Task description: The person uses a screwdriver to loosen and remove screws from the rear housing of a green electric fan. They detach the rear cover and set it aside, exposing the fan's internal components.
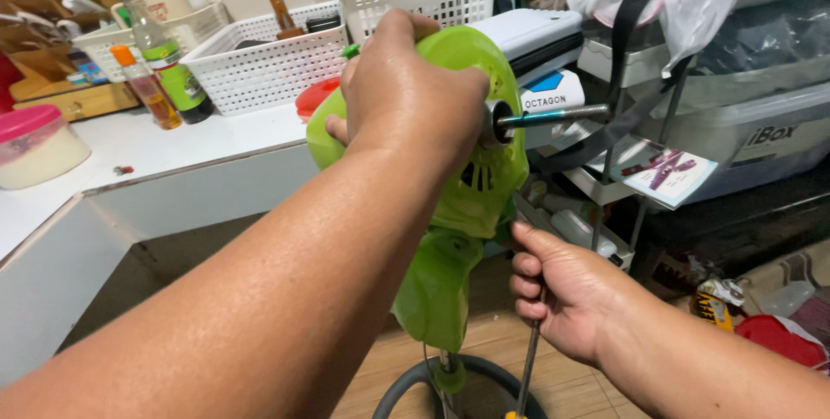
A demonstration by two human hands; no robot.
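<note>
Green fan motor housing (471, 185) gripped by left hand (406, 95) (right hand (562, 294) holds screwdriver (529, 367)).

Left side: white counter (173, 147) with bottles (164, 60) and white baskets (268, 60) stood close.
Right side: wire rack (622, 194) and bins (743, 125) crowded the green fan housing (467, 185).
Below: open floor (571, 384) lay around the stand.

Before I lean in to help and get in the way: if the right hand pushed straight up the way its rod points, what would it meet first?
The right hand grips a thin metal rod pointing upward. Straight up that line, it would probably first meet the underside of the green fan motor housing, though depth is hard to judge.
</note>
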